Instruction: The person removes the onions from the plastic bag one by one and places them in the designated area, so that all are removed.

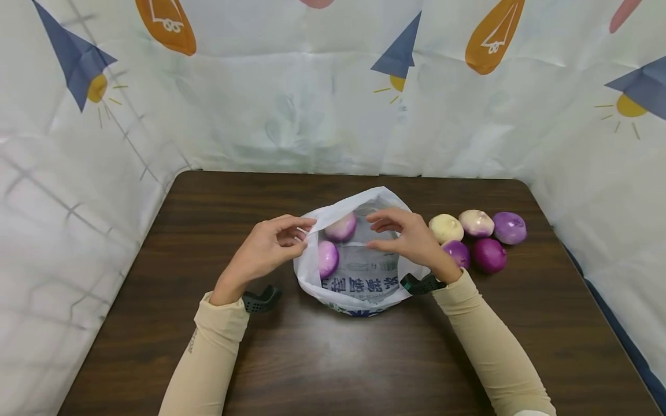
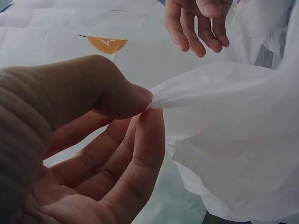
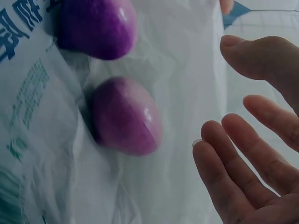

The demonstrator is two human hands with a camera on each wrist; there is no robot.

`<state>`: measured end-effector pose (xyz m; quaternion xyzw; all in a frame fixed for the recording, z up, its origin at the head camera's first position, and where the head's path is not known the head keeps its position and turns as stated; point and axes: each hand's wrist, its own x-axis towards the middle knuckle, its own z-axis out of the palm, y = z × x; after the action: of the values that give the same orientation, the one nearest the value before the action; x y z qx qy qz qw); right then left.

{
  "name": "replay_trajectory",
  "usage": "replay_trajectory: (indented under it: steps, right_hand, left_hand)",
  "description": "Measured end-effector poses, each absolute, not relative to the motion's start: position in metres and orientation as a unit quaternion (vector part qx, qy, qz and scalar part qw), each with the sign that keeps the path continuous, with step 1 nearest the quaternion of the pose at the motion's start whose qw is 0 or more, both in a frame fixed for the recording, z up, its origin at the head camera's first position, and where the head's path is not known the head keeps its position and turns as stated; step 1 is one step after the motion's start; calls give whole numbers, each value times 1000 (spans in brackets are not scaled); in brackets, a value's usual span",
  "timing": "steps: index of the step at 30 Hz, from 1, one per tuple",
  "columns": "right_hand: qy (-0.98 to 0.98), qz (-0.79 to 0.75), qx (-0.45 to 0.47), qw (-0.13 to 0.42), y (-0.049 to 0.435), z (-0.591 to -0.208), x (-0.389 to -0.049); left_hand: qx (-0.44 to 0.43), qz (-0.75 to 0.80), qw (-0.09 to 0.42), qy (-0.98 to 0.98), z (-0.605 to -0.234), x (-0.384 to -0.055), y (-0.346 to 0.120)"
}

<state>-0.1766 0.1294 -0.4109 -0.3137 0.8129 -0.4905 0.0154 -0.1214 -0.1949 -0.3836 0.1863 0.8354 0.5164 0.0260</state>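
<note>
A white plastic bag [image 1: 372, 294] with blue printing stands with its mouth wide on the table. Inside it lie two purple onions, one onion [image 1: 341, 227] towards the back and another onion [image 1: 328, 259] at the left; both also show in the right wrist view. My left hand [image 1: 270, 245] pinches the bag's left rim between thumb and forefinger, plainest in the left wrist view. Over the bag's right side hovers my right hand [image 1: 406, 234], its fingers apart and holding nothing. In the right wrist view, its fingertips stand clear of the nearer onion [image 3: 127, 116].
Right of the bag sit several more onions: a pale yellow onion [image 1: 446, 229], a whitish onion [image 1: 476, 223], and purple ones such as the dark onion [image 1: 489, 255]. The brown wooden table [image 1: 333, 364] backs onto a patterned white cloth [image 1: 291, 115].
</note>
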Motion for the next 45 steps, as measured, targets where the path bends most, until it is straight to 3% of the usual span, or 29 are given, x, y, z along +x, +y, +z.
replay_trajectory:
  steps: [19, 45]
  right_hand:
    - [822, -470, -316, 65, 84, -435, -173]
    - [852, -398, -310, 141, 59, -458, -172]
  left_hand:
    - [185, 515, 34, 836, -383, -121, -195]
    - [182, 498, 42, 847, -382, -122, -194]
